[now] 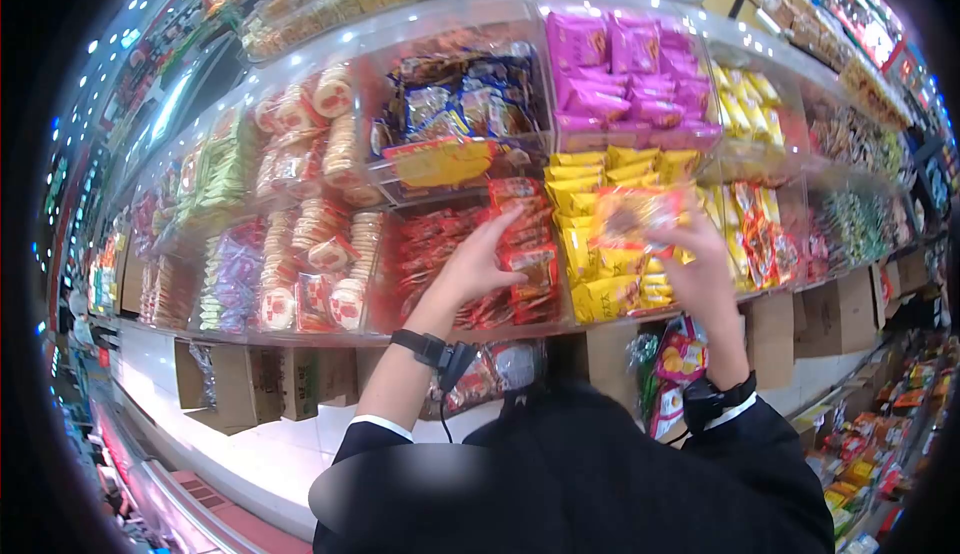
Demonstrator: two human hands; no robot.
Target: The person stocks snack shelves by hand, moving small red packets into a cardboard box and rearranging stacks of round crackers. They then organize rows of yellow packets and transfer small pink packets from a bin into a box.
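Note:
My left hand (483, 264) reaches over the bin of red snack packets (430, 254), thumb and fingers apart, holding nothing. In my right hand (690, 244) is a red-edged clear packet with brown contents (635, 216), pinched at its right side and slightly blurred. It hangs above the yellow packets (605, 294). Upright beside my left fingertips stands a row of red packets (532, 272) at the right side of the red bin.
Purple packets (630, 74) and dark blue packets (455, 104) fill the bins behind. Round wrapped biscuits (345, 299) lie to the left. Cardboard boxes (835, 314) stand below the clear display's front edge (480, 334).

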